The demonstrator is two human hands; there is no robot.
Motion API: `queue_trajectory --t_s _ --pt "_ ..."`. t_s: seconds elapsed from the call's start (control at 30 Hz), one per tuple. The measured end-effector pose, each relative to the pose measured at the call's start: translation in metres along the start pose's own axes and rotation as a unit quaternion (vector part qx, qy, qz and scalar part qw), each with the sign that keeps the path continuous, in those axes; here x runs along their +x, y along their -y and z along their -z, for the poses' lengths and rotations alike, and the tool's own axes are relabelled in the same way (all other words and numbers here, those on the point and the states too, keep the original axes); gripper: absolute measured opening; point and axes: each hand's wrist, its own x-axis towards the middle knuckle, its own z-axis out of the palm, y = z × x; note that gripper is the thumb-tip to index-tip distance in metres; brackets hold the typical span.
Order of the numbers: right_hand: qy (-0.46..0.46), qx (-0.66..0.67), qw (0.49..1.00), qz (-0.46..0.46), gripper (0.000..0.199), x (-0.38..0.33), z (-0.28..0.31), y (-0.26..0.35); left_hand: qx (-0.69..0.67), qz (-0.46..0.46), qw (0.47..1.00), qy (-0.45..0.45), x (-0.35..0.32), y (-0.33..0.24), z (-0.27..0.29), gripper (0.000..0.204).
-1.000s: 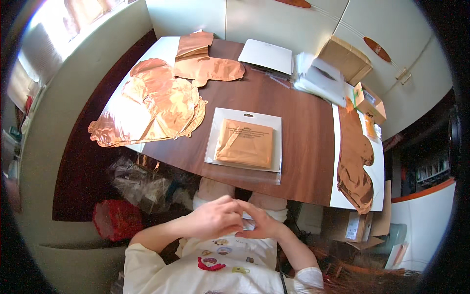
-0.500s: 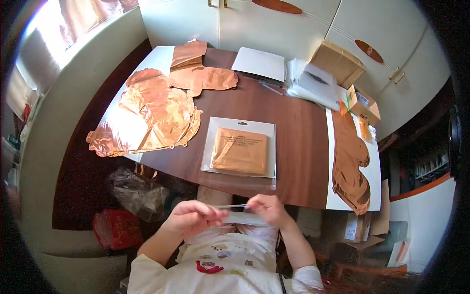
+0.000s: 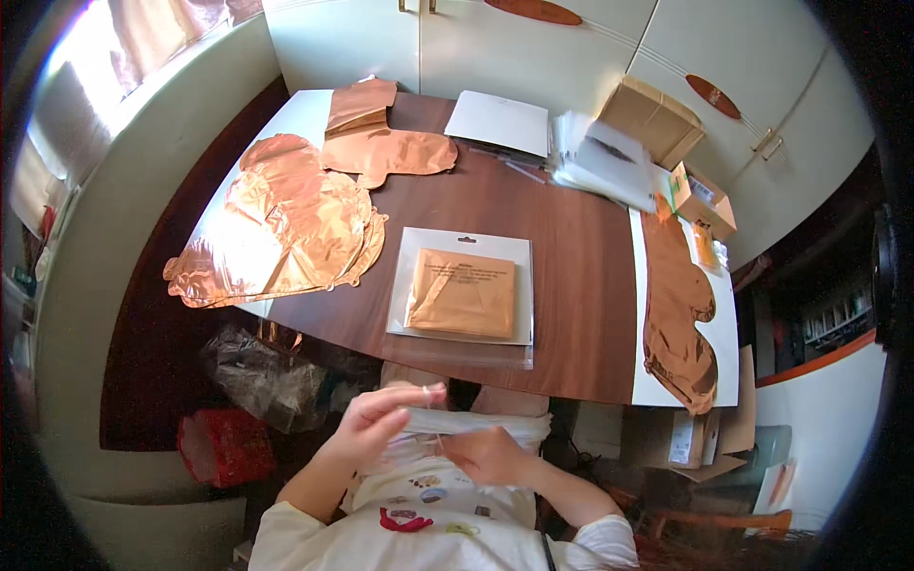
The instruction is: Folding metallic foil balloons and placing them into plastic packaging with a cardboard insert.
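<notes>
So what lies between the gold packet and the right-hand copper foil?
Head view: past the packet comes brown tabletop, then a narrow white strip beside the foil.

Over there the camera rides on the person's head — the left one of a side-by-side pair — and faces down and forward: white shirt (image 3: 428, 538) at its lower edge, left hand (image 3: 371, 419) and right hand (image 3: 493, 457) close by, the table (image 3: 576, 276) beyond, pale cabinets (image 3: 533, 52) farthest off, up top.

Table (image 3: 571, 285): brown woodgrain, under the packet (image 3: 461, 295)
Left of packet: copper foil shapes (image 3: 300, 209)
Behind packet: white flat stack (image 3: 497, 122)
Right of packet: white sheet (image 3: 723, 360)
</notes>
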Motion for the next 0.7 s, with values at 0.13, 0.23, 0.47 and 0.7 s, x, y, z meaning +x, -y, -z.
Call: queue_trajectory --t_s 0.13,0.23,0.47,0.7 --pt "-0.142 0.186 0.971 -0.046 0.006 0.002 0.038 0.002 0.181 -0.028 0.960 0.212 -0.014 0.025 0.022 0.007" --pt "-0.092 0.060 0.994 0.001 0.010 0.008 0.000 -0.018 -0.293 0.023 0.950 0.106 -0.023 0.021 0.000 0.010" --pt "-0.130 0.178 0.970 -0.098 0.011 0.009 0.030 -0.005 -0.187 -0.052 0.962 0.190 -0.014 0.023 0.005 0.009" --pt "-0.104 0.357 0.924 -0.084 0.010 0.010 0.012 -0.001 0.033 -0.093 0.978 0.184 -0.011 0.020 0.021 0.010"
